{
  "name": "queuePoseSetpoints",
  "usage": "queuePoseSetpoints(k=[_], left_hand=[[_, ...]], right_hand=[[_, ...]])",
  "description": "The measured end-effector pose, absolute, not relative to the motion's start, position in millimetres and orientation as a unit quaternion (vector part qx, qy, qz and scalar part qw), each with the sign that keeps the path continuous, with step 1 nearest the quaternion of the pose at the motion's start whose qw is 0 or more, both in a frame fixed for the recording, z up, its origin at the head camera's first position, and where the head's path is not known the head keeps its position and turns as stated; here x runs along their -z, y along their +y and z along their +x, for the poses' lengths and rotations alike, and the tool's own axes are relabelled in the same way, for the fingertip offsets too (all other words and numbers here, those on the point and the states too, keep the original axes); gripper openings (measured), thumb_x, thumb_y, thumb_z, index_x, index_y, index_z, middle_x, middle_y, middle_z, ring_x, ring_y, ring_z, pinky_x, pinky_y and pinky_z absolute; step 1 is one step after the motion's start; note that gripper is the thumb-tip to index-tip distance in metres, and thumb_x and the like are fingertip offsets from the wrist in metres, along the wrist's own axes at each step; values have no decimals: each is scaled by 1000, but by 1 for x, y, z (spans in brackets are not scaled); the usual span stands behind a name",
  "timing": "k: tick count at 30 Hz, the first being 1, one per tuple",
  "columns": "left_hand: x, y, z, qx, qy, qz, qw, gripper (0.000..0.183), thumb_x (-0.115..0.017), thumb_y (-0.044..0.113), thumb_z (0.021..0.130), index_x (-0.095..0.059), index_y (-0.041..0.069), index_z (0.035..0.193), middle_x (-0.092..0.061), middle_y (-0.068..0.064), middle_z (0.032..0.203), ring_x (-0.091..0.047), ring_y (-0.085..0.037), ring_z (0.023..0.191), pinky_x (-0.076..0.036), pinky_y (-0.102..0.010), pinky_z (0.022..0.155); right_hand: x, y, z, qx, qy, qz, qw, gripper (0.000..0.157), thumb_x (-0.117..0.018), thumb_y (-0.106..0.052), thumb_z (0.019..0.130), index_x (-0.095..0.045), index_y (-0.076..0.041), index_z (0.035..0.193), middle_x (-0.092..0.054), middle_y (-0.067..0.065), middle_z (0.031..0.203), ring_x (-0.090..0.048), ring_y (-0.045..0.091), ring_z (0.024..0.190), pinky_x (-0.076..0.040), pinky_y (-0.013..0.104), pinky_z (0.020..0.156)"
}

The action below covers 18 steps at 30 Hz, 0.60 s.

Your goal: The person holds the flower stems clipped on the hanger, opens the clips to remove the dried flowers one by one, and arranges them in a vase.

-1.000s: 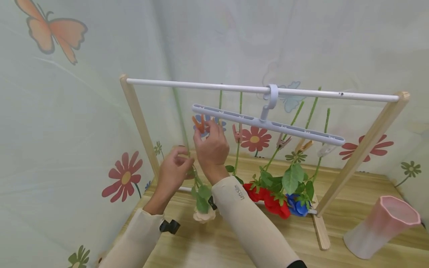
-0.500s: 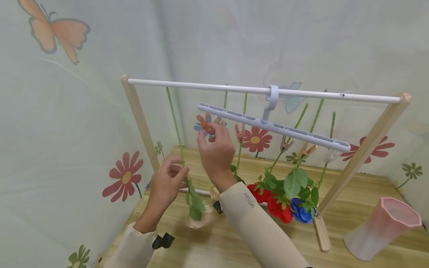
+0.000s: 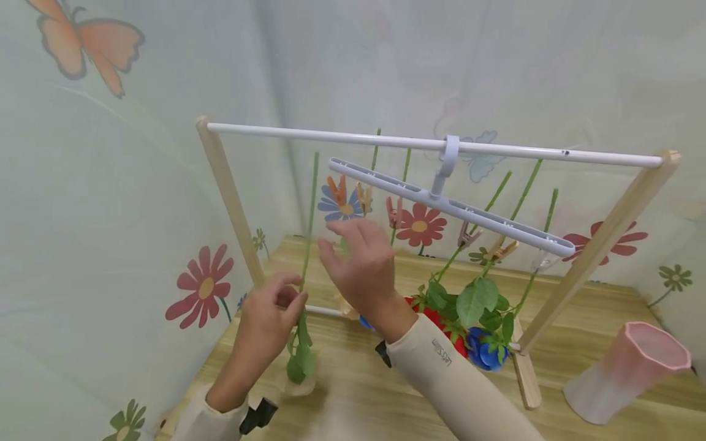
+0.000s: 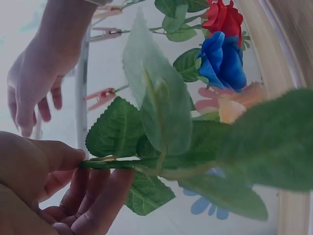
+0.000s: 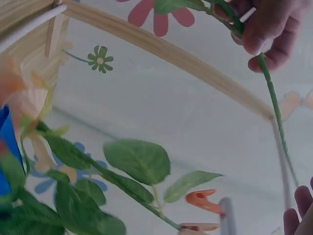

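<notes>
The left grip [image 3: 263, 324] is pinching a green stem [image 3: 312, 202]; the loosely spread right grip [image 3: 365, 269] is hovering near the orange clip [image 3: 339, 197] on the hanger [image 3: 433, 199].

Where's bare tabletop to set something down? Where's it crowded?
Free: tabletop between held pale flower and right sleeve; narrower, between rack foot and pink vase. Crowded: below the hanger, with red flower and blue flower.

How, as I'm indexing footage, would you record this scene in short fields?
Left hand: pinches the stem of a pale flower
Right hand: holds nothing, near the orange clip
Orange clip: no stem in it
Hanger: hooked on the white rail, tilted
Hanging heads down: red flower, blue flower, others
Vase: pink and white, upright on the table
</notes>
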State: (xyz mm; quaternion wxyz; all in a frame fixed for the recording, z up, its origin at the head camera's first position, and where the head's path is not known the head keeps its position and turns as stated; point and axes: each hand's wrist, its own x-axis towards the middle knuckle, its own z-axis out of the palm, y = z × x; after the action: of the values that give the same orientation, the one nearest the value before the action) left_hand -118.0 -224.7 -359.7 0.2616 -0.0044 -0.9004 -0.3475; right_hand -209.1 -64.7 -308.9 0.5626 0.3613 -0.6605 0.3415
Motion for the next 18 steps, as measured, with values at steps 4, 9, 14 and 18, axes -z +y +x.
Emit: queuePoseSetpoints(k=[4, 9, 14, 18], left_hand=[[352, -219, -116, 305, -910, -32, 278, 22, -76, 11, 91, -68, 12, 111, -71, 0, 76, -68, -10, 72, -58, -32, 67], [346, -209, -115, 261, -922, -52, 281, 23, -76, 12, 91, -71, 14, 112, -71, -1, 87, -68, -11, 77, -57, -31, 65], [344, -199, -118, 208, -931, -77, 291, 21, -76, 14, 91, -71, 19, 110, -71, 0, 93, -68, -15, 83, -55, -30, 61], [341, -192, -122, 161, -929, -109, 314, 22, -77, 14, 89, -70, 21, 109, -72, 0, 94, -69, -17, 84, -54, -32, 59]], right_hand=[[309, -55, -201, -257, -647, 429, 576, 16, -78, -19, 84, -73, -9, 97, -72, 5, 94, -65, 24, 89, -52, 37, 77], [319, -39, -197, -186, -657, 469, 560, 12, -73, -19, 87, -73, -13, 98, -70, 6, 102, -62, 26, 100, -50, 41, 90], [324, -22, -199, -148, -674, 465, 554, 18, -77, -21, 85, -73, -15, 101, -71, 5, 107, -62, 26, 105, -47, 47, 100], [323, -7, -201, -124, -686, 463, 548, 20, -80, -22, 83, -74, -16, 101, -71, 4, 107, -61, 26, 107, -47, 48, 103]])
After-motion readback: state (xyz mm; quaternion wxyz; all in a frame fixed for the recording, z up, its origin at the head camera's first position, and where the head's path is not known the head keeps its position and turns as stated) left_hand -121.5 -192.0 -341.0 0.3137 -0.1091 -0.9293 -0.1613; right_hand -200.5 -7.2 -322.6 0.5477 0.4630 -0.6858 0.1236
